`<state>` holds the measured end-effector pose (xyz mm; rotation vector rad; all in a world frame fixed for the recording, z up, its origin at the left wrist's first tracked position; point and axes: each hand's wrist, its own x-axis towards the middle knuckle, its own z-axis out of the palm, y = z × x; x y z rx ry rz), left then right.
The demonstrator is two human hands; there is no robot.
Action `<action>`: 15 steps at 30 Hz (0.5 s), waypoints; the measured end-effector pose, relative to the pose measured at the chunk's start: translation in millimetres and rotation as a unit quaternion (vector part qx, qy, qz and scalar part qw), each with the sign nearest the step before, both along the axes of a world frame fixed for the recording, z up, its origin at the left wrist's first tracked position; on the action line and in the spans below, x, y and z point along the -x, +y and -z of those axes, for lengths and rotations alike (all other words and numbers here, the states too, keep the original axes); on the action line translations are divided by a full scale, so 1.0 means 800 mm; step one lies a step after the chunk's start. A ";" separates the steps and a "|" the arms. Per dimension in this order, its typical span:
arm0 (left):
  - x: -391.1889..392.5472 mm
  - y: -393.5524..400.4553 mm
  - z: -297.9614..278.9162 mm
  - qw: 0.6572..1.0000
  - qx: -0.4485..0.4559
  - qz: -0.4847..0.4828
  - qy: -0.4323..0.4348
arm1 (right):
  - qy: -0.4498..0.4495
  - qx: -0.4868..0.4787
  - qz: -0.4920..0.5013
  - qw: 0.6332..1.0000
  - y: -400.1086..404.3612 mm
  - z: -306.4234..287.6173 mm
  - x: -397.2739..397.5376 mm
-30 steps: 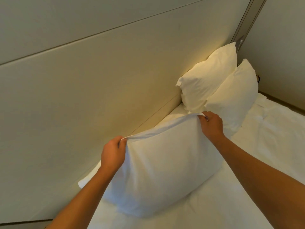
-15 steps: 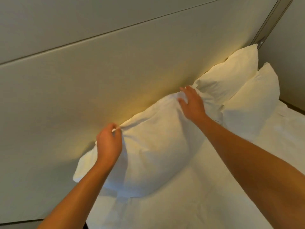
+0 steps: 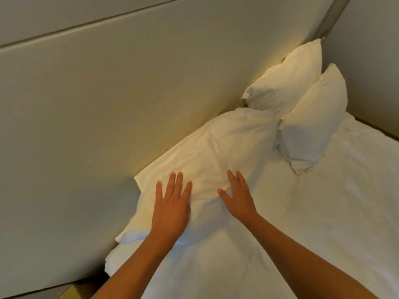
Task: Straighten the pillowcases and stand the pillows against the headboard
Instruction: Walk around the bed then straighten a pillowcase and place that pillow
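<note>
A white pillow (image 3: 218, 147) leans against the padded beige headboard (image 3: 129, 100), its case creased. My left hand (image 3: 171, 209) lies flat on its lower front with fingers spread. My right hand (image 3: 238, 195) presses flat beside it, fingers straight. Farther along the headboard a second white pillow (image 3: 285, 83) stands upright in the corner, and a third pillow (image 3: 313, 117) leans in front of it.
The white bed sheet (image 3: 323, 212) covers the mattress to the right and below. A side wall (image 3: 367, 50) closes the corner at the far right. The mattress's left edge (image 3: 110, 264) shows at the lower left.
Both hands have let go of the pillow's top corners and now lie flat on its front. The pillow has settled back against the headboard.
</note>
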<state>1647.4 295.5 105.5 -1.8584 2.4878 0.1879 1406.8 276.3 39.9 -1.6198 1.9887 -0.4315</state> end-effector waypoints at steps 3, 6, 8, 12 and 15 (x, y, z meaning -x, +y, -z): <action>-0.013 -0.007 0.006 1.000 0.004 0.006 0.020 | -0.002 -0.037 -0.024 0.999 -0.003 -0.002 -0.007; -0.029 -0.014 0.012 1.000 0.003 0.011 0.027 | 0.014 -0.065 -0.034 0.997 -0.014 -0.007 -0.018; -0.037 -0.016 0.015 0.999 0.002 0.011 0.037 | 0.024 -0.080 -0.036 0.996 -0.021 -0.007 -0.026; -0.043 -0.015 0.013 0.999 -0.025 0.018 0.027 | 0.038 -0.096 -0.040 0.994 -0.021 -0.008 -0.029; -0.030 -0.005 0.002 0.998 -0.051 0.000 0.027 | 0.028 -0.093 -0.046 0.994 0.002 -0.016 -0.019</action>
